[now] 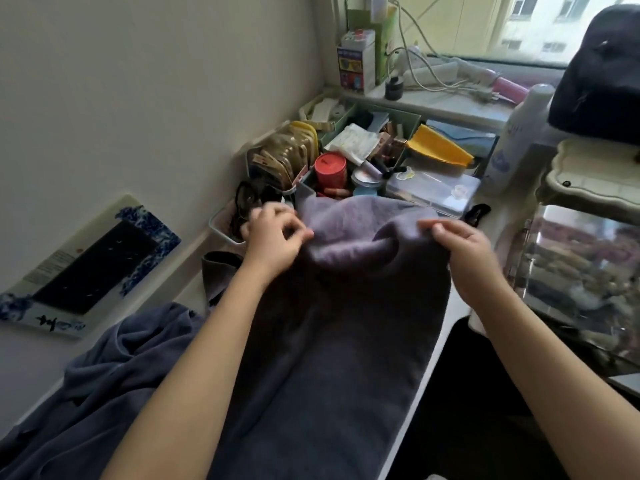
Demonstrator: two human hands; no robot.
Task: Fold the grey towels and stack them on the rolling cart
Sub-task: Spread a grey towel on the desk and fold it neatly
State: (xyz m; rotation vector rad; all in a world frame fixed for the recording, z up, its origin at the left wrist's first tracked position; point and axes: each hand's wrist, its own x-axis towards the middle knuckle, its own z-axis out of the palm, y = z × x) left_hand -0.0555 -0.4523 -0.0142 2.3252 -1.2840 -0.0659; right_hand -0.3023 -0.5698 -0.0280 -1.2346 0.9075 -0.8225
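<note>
A grey towel (pixel 332 327) lies lengthwise on the white surface in front of me, its far end raised in a soft hump. My left hand (pixel 273 237) pinches the towel's far left corner. My right hand (pixel 464 244) grips the far right corner with curled fingers. A second grey towel (pixel 114 372) lies crumpled at the lower left, partly under my left forearm. Another bit of grey cloth (pixel 216 271) shows behind my left wrist. The rolling cart cannot be made out.
Bins of small items (pixel 346 161) crowd the surface just beyond the towel, with a clear plastic case (pixel 433 192) and a white bottle (pixel 516 133). A blue-patterned board (pixel 90 268) leans on the left wall. A clear box (pixel 581 271) stands at right.
</note>
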